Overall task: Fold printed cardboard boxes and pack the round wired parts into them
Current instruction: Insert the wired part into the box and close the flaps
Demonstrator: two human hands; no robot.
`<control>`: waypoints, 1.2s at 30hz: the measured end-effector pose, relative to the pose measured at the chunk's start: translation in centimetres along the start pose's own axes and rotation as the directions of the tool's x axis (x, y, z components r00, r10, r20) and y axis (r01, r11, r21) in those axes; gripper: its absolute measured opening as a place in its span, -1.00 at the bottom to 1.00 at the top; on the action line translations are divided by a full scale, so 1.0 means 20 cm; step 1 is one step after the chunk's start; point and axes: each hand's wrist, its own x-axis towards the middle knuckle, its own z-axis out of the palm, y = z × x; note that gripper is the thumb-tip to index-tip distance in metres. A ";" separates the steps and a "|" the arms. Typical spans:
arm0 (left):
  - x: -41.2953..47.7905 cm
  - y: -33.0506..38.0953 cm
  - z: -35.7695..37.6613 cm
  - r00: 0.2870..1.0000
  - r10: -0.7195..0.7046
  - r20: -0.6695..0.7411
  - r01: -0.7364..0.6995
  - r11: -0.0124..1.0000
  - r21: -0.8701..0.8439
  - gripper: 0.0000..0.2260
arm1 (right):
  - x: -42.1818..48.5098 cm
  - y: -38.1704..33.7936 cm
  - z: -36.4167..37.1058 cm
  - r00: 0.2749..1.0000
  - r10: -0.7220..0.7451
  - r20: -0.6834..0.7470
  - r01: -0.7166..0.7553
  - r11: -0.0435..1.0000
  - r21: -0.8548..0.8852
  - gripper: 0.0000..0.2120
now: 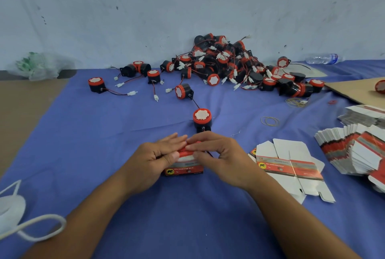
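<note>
A red and grey printed box (184, 168) stands on the blue cloth in front of me. My left hand (155, 158) grips its left side, thumb on the top flap. My right hand (216, 152) pinches the top flap from the right, and a dark wire shows under its fingers. Just behind the box stands a round black part with a red cap (202, 120). A large pile of such wired parts (233, 65) lies at the back by the wall, with a few loose ones (96, 85) to the left of it.
Flat unfolded boxes (291, 169) lie right of my hands, with fanned stacks of more (354, 150) at the right edge. Rubber bands (269, 121), a plastic bottle (321, 58), a plastic bag (37, 66) and white rope (31, 225) lie around. A cardboard sheet (354, 90) sits at far right.
</note>
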 end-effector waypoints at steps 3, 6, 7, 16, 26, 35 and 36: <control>0.00 -0.01 -0.02 0.997 0.049 0.051 -0.055 0.990 0.128 -0.65 | -0.01 -0.01 0.00 0.999 0.002 0.036 -0.001 1.000 -0.031 -0.79; -0.01 -0.02 -0.02 0.990 0.135 0.032 -0.139 0.953 0.269 -0.65 | -0.02 -0.02 -0.02 0.996 0.011 0.090 -0.005 0.998 -0.063 -0.77; -0.01 -0.02 -0.01 0.985 0.167 0.034 -0.169 0.936 0.310 -0.63 | -0.02 -0.03 -0.03 0.994 0.001 0.113 0.010 0.996 -0.091 -0.76; -0.02 -0.07 0.02 0.948 0.318 -0.012 -0.288 0.872 0.395 -0.59 | -0.02 -0.05 -0.03 0.989 -0.037 0.142 0.067 0.974 -0.214 -0.75; -0.04 -0.08 0.03 0.942 0.336 0.018 -0.307 0.837 0.453 -0.59 | -0.02 -0.01 -0.01 0.993 -0.061 0.105 0.078 0.984 -0.163 -0.83; -0.01 -0.06 0.03 0.940 0.098 -0.327 -0.087 0.995 0.046 -0.75 | -0.01 0.04 0.03 0.999 -0.041 0.020 0.045 0.971 -0.233 -0.45; -0.01 -0.06 0.03 0.953 0.054 -0.298 -0.069 0.997 -0.041 -0.70 | -0.01 0.03 0.02 1.000 -0.003 -0.024 -0.001 0.984 -0.180 -0.49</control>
